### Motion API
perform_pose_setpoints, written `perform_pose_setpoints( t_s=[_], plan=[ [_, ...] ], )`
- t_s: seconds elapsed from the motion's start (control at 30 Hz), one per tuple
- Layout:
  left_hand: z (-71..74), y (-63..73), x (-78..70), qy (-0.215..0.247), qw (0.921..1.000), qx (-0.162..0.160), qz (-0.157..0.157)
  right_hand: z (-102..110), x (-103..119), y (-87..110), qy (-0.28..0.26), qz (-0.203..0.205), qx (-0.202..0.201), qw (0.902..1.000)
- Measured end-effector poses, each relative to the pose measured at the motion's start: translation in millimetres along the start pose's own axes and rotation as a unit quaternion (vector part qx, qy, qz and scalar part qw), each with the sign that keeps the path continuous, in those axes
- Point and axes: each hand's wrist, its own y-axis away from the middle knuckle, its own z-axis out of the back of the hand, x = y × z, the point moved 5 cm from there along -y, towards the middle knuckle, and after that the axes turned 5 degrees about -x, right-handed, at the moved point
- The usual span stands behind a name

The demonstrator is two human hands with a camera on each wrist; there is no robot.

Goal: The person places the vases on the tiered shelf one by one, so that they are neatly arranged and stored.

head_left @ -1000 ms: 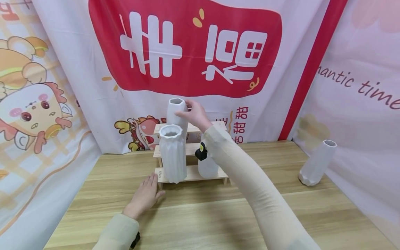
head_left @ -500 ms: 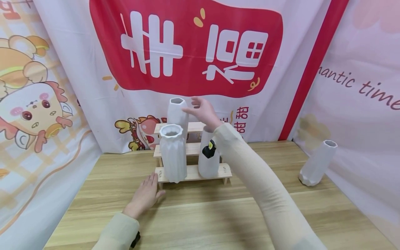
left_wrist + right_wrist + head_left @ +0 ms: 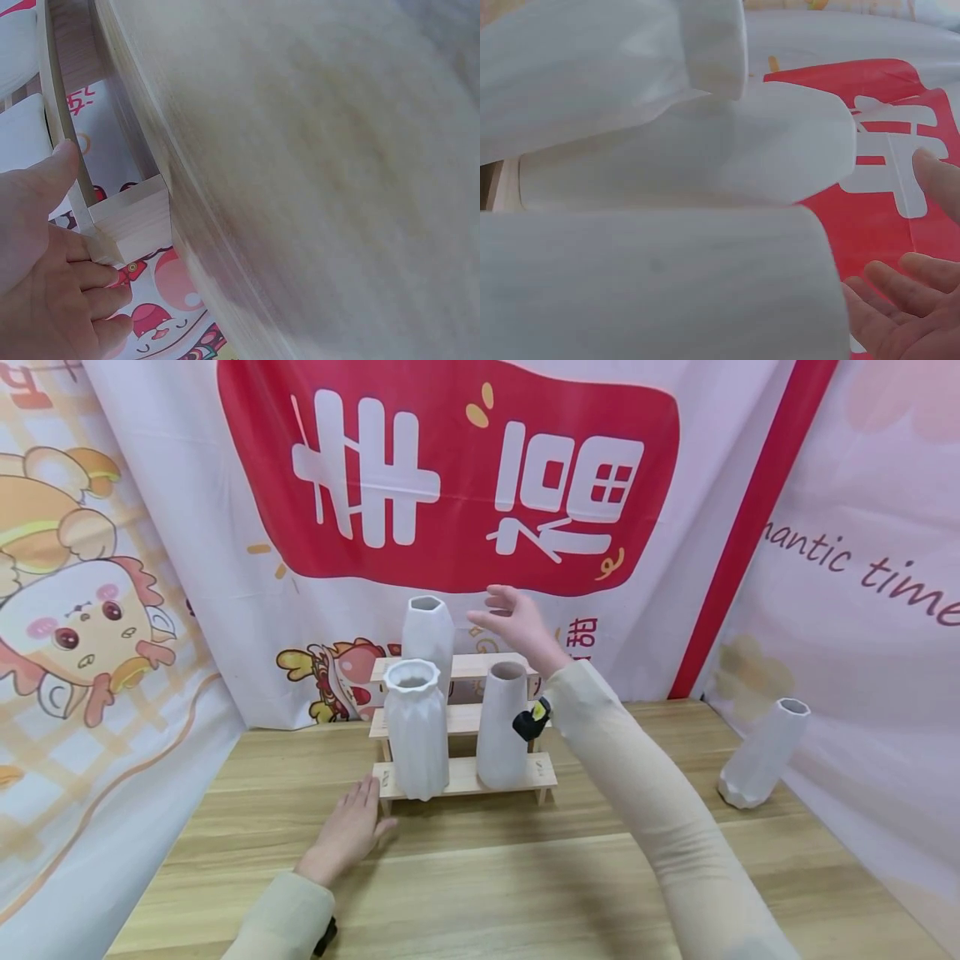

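Observation:
A small three-tier wooden stand holds three white vases. The ribbed vase is at front left, a smooth tapered vase at front right, and a faceted vase stands higher behind them. My left hand rests at the stand's front left corner, its thumb along the front edge and its fingers by the end. To the right of the faceted vase, my right hand is in the air, fingers loosely spread and holding nothing.
Another white vase leans on the right side of the wooden table, near the right-hand cloth. A printed cloth backdrop hangs close behind the stand.
My right hand has let go of the faceted vase and moved to the right, uncovering the smooth tapered vase. The left hand and the vases have stayed in place.

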Motion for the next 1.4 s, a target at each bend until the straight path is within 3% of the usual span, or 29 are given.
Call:
perform_pose_setpoints(
  t_s=[0.33, 0.7, 1.4],
  plan=[
    [-1.0, -1.3, 1.2, 0.003, 1.0000, 0.000, 0.002, 41, -5, 12.5, 0.001, 0.006, -0.029, 0.9996],
    [-2.9, -0.8, 1.1, 0.004, 1.0000, 0.003, 0.004, 75, -25, 22.7, 0.013, 0.004, -0.058, 0.9982],
    [-2.5, -0.6, 1.3, 0.006, 1.0000, 0.007, 0.003, 115, -48, 45.2, 0.037, 0.011, -0.092, 0.9950]
  ],
)
